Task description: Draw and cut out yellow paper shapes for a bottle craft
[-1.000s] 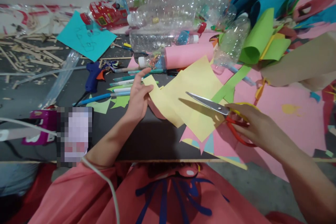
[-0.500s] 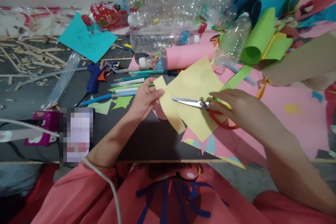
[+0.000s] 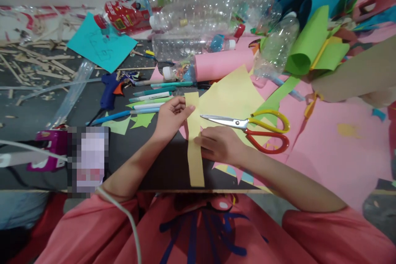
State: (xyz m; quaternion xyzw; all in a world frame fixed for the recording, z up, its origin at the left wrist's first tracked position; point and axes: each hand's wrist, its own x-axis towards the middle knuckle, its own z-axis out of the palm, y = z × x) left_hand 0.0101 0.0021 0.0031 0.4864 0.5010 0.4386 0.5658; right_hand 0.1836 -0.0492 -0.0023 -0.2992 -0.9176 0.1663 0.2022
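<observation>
i'd hold the yellow paper strip (image 3: 196, 167) lightly, untwisted, over the table's (image 3: 163, 165) near side — left hand (image 3: 170, 120) fingers pinching its upper end, right hand (image 3: 225, 145) fingers touching mid-strip, grip unclear.

- Table (image 3: 167, 165): dark top, pale front edge running across lower frame.
- Upper left: loose wood sticks (image 3: 40, 68); cyan sheet (image 3: 119, 51), drawn lines on it.
- Left: blue glue gun (image 3: 108, 95), orange trigger; clear sticks (image 3: 72, 93) near it.
- Lower left: purple box (image 3: 55, 148) beside phone (image 3: 91, 152), screen pixelated.
- Centre: pens (image 3: 153, 96), green scraps (image 3: 119, 126).
- Upper centre: clear bottles (image 3: 181, 46).
- Right: pink sheets (image 3: 328, 152), overlapping.
</observation>
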